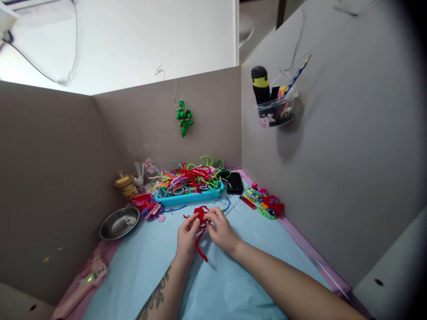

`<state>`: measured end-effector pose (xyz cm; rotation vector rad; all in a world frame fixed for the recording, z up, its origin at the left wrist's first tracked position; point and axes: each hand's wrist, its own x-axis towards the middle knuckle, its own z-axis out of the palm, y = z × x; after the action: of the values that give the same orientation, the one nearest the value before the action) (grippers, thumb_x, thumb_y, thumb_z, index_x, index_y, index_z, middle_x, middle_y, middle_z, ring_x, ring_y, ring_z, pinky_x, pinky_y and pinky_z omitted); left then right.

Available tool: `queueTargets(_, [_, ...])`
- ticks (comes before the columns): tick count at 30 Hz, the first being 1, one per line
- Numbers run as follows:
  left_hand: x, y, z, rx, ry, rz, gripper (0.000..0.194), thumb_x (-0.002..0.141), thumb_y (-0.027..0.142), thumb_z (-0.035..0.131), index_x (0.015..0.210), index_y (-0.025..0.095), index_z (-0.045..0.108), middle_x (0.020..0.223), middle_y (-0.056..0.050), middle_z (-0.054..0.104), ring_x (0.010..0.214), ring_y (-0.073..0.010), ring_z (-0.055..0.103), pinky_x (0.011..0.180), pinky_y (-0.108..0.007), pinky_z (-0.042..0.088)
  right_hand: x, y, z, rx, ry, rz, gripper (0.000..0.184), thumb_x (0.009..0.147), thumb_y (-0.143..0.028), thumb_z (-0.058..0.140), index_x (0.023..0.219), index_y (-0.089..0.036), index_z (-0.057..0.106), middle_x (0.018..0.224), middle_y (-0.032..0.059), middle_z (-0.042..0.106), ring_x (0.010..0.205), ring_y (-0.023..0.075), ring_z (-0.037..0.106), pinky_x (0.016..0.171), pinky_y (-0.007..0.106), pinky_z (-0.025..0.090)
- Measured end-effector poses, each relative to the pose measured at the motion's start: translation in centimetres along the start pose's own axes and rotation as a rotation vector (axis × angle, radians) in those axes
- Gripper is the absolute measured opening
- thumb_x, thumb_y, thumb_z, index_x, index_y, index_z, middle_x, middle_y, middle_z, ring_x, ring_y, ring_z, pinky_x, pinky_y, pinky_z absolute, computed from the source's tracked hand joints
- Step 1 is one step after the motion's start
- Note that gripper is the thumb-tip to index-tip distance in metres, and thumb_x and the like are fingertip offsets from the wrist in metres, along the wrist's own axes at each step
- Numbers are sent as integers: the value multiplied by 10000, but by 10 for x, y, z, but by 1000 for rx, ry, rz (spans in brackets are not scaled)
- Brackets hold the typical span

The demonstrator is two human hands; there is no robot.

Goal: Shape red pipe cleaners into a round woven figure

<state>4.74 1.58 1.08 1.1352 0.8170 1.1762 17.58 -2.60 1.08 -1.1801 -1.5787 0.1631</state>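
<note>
In the middle of the blue-covered table, a red pipe-cleaner piece (200, 211) is held between my two hands. My left hand (187, 233) pinches it from the left with thumb and fingers. My right hand (222, 229) grips it from the right, fingers curled; exactly which strand they hold is hidden. One long red fuzzy end hangs below the hands toward me, and a shorter end pokes out to the left. Just beyond, a blue tray (190, 197) is heaped with loose pipe cleaners (195, 178) in many colours.
At left are a metal bowl (119, 223) with small white bits, a glue gun (85, 284) with a green light, and a bundle of colourful pieces (149, 206). At right lie a black phone (235, 183) and finished-looking colourful pieces (265, 202). Grey partitions (333, 146) enclose the table.
</note>
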Motion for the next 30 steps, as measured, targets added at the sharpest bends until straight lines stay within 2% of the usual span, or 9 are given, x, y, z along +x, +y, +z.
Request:
queueTargets(3, [2, -2, -2, -59, 39, -33, 444, 622, 365, 725, 999, 143, 646, 970, -104, 681, 805, -194, 646, 690, -278, 501, -2, 3, 1, -82, -38, -83, 395, 678, 22, 439, 942, -218, 607, 952, 60, 446, 921, 193, 463, 828, 333, 424])
queueTargets(11, [3, -1, -2, -122, 50, -55, 438, 568, 338, 763, 939, 136, 649, 880, -77, 690, 724, -169, 642, 673, -275, 492, 0, -3, -1, -324, -130, -171, 225, 810, -117, 474, 894, -229, 650, 844, 62, 499, 832, 197, 432, 754, 331, 399])
queueTargets(14, [4, -4, -2, -68, 62, -24, 409, 560, 334, 762, 902, 135, 657, 817, -63, 691, 679, -158, 631, 649, -269, 481, 0, -5, -2, -323, -159, -216, 209, 825, -124, 459, 850, -220, 643, 814, 60, 544, 809, 194, 439, 740, 325, 392])
queueTargets(17, [7, -8, -4, 12, 72, 54, 336, 561, 300, 755, 837, 137, 656, 769, -45, 682, 684, -153, 620, 656, -260, 473, -1, -1, 1, -202, -157, -224, 178, 826, -122, 464, 849, -207, 619, 812, 51, 591, 808, 185, 472, 767, 328, 388])
queueTargets(21, [6, -8, -4, 121, 34, 134, 228, 610, 282, 716, 774, 145, 636, 730, -28, 661, 679, -146, 607, 662, -253, 470, 0, 6, 5, 7, -51, -55, 104, 818, -155, 504, 764, -191, 584, 757, 28, 581, 768, 165, 503, 732, 295, 392])
queueTargets(26, [3, -5, 0, 203, -13, 168, 195, 640, 287, 690, 756, 143, 629, 733, -39, 662, 691, -160, 613, 676, -263, 473, 7, 17, 7, 207, 101, 237, 122, 739, -180, 576, 629, -178, 522, 718, -1, 473, 652, 131, 463, 583, 239, 366])
queueTargets(30, [2, -7, 0, 206, -37, 160, 194, 644, 279, 693, 764, 139, 634, 733, -41, 666, 682, -153, 612, 665, -252, 468, 9, 26, 9, 285, 141, 349, 154, 696, -205, 603, 584, -176, 501, 670, -20, 442, 619, 123, 429, 584, 242, 350])
